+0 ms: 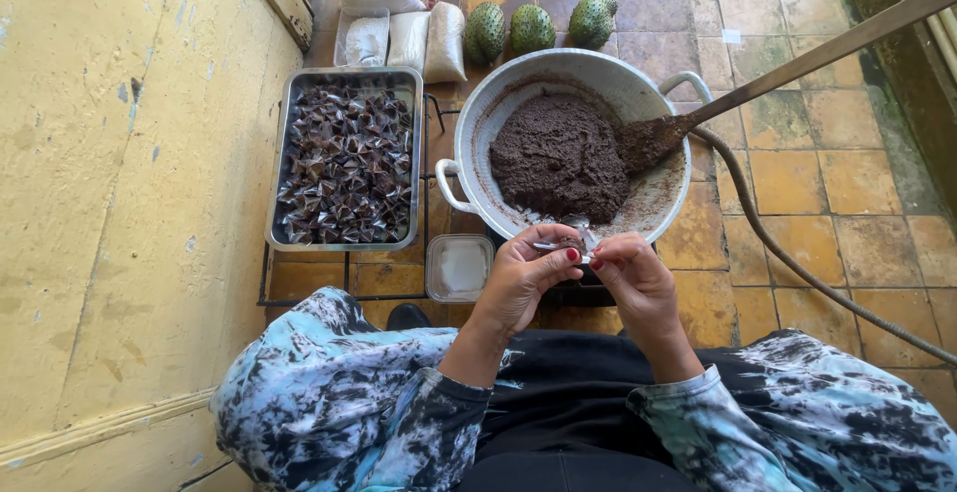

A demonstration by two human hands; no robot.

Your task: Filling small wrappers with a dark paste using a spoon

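My left hand [522, 279] and my right hand [634, 275] meet just below the rim of a large white pan [478, 123]. Between their fingertips they pinch a small dark sweet in a clear wrapper [570, 247]. The pan holds a mound of dark brown paste [558, 158], and a long wooden paddle [718, 108] rests in it with its handle rising to the upper right. To the left of the pan, a metal tray [282, 153] is filled with several wrapped dark sweets [345, 165].
A small clear plastic tub [459, 267] sits on the floor by my left wrist. White sacks [409, 38] and three green spiky fruits [532, 25] lie behind the pan. A hose [788, 253] curves across the tiled floor at right. A yellow wall [120, 203] runs along the left.
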